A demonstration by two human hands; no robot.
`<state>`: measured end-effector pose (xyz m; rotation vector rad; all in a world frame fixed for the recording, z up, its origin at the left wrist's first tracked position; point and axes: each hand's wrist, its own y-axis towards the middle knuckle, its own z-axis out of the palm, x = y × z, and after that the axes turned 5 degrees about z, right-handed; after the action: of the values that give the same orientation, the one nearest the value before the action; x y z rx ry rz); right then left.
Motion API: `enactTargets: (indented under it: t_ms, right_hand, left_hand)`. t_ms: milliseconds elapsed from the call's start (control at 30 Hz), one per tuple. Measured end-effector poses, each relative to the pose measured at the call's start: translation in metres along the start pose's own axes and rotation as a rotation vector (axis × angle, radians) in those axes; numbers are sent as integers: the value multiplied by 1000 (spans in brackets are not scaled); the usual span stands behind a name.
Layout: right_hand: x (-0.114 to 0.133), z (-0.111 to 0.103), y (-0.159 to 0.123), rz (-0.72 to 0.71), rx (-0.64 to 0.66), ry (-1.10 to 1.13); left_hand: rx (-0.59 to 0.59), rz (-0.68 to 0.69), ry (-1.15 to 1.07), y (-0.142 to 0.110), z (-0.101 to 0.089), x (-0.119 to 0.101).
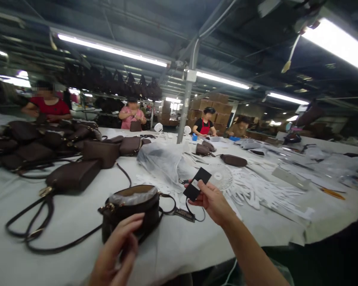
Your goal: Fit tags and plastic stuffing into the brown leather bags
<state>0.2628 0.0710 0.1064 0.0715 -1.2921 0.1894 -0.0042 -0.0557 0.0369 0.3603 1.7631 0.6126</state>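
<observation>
A dark brown handbag (131, 214) stands upright on the table in front of me, its top open and clear plastic showing inside. My left hand (119, 250) is at its near side with the fingers loosely apart; whether the fingertips touch the bag I cannot tell. Between the thumb and fingers of my right hand (211, 198) is a black card (197, 184) with a small pale patch. Below that hand, a black hang tag (185, 215) with light lettering and a thin cord lies beside the bag.
Several brown handbags (74, 174) with straps are heaped at the left. A clear plastic bag (161, 161), white strips (259, 190) and yellow-handled scissors (332, 193) lie on the white table (179, 246). A metal post (186, 103) rises behind; several people work across the table.
</observation>
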Motion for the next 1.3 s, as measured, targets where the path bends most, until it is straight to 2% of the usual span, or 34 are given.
enactTargets:
  t_ms: [67,100,167,233,333,367,433,500,600,667,767,833,933,1000,1067,1100,1167,1233,1300]
  right_hand:
    - [-7,32,-26,23,67,44]
    - [-11,46,-36,21,93,52]
    - [-19,68,-53,1,123,62]
    - [-27,80,-66,-17,106,77]
    - [-41,78,-76,-18,14,97]
    - [-49,73,-77,-5,-10,79]
    - [-72,63,-79,70,-13,-44]
    - [-101,56,-80,168,23,-302]
    - [-140,63,-86,140,59,-660]
    - [-156,80,-93,61,81,-643]
    - [-168,114,-104,22,207,-352]
    - [-172,131,-107,99,341,-237]
    - [-169,142,-102,239,466,-337]
    - [-159,140,-94,180,525,-509]
    - [-143,135,-86,43,547,-671]
    - [-133,132,-83,1,534,-719]
    - [-117,127,-80,16,459,-743]
    - [-108,122,-78,98,367,-698]
    - [-108,118,-75,104,257,-649]
  left_hand:
    - [179,-163,-272,10,25,-25]
    - [219,-247,-437,13,35,-32]
    - [321,-378,-676,13,45,-35]
    - [334,-492,-718,5,42,-29]
    - [273,-588,-544,-16,12,-12]
    - [262,-566,-442,-23,-2,-8]
    - [258,-432,-159,-34,-29,-3]
    - [297,-265,163,-41,-50,-2]
    - [446,-104,473,-47,-60,-4]
    - [547,-51,557,-47,-56,-5]
    - [560,-24,542,-44,-51,-5]
    - [512,-27,448,-41,-54,-6]
    - [452,-49,340,-36,-67,-6]
    - [396,-70,285,-30,-79,-4]
    - [286,-45,263,-20,-88,2]
    - [220,-9,290,-13,-92,7]
    - [118,97,413,4,-95,19]
    - [106,199,525,20,-94,33]
    - [143,253,549,33,-89,45]
